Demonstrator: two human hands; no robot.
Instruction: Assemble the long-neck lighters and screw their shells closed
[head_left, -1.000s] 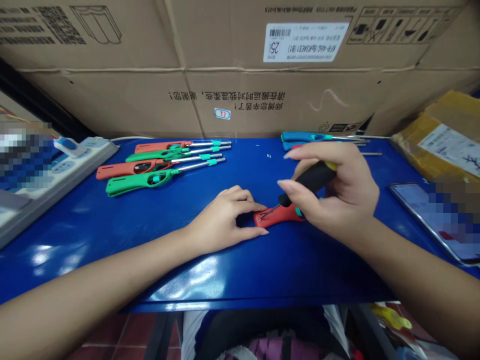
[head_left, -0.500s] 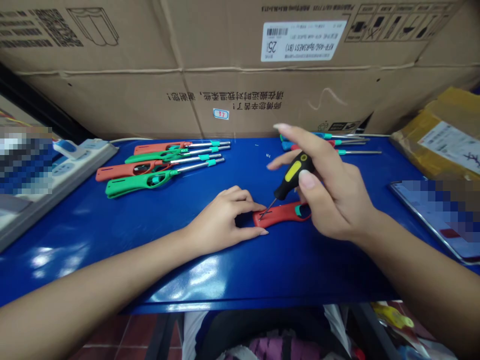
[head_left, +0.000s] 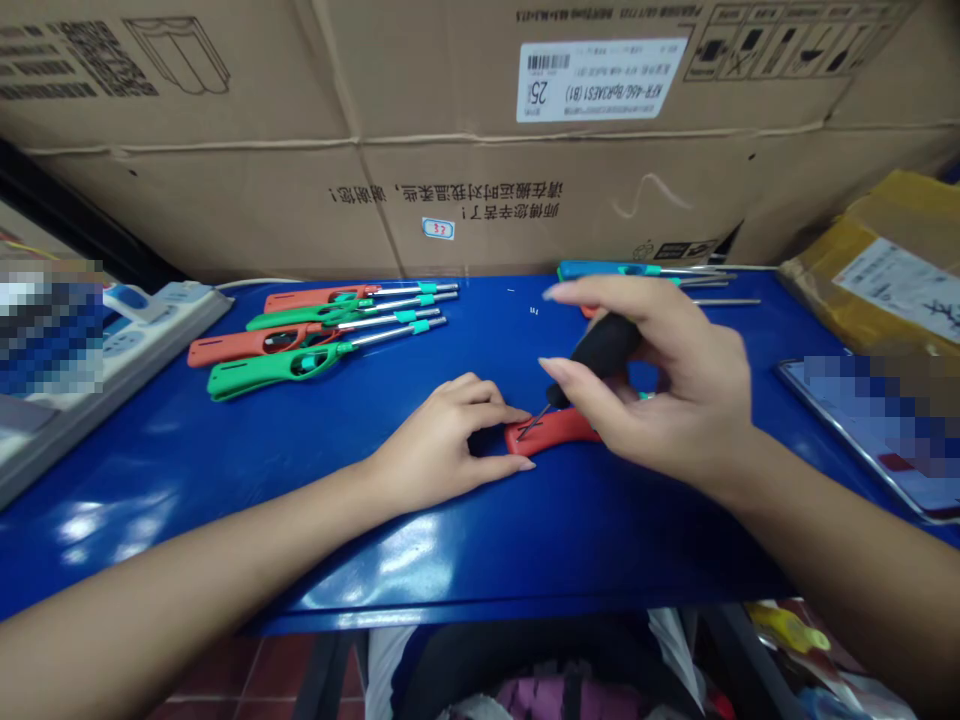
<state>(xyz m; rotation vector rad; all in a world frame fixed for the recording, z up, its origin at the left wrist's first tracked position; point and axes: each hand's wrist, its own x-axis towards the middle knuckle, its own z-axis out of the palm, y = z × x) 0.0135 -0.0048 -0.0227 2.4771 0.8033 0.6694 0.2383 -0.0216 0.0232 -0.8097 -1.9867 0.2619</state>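
Observation:
A red lighter [head_left: 559, 432] lies flat on the blue table, its far part hidden behind my right hand. My left hand [head_left: 439, 445] grips the handle's left end between thumb and fingers. In my right hand [head_left: 686, 400] is a black screwdriver [head_left: 604, 352], slanting down to the left. Its thin shaft meets the lighter near the slot at the handle end. The thumb and index finger of that hand reach out past the screwdriver's handle. Whether a screw sits under the tip is too small to tell.
Several red and green lighters [head_left: 277, 374] lie at the left back. More lighters [head_left: 615, 270] lie at the back right, partly covered by my hand. Tiny light pieces [head_left: 534, 310] rest between them. A cardboard box [head_left: 450, 150] stands behind; a power strip [head_left: 180, 310] and phone [head_left: 870, 440] flank the table.
My right hand has turned about the screwdriver, whose yellow patch no longer shows. Its thumb has shifted left and down. The left hand and lighter stay in place.

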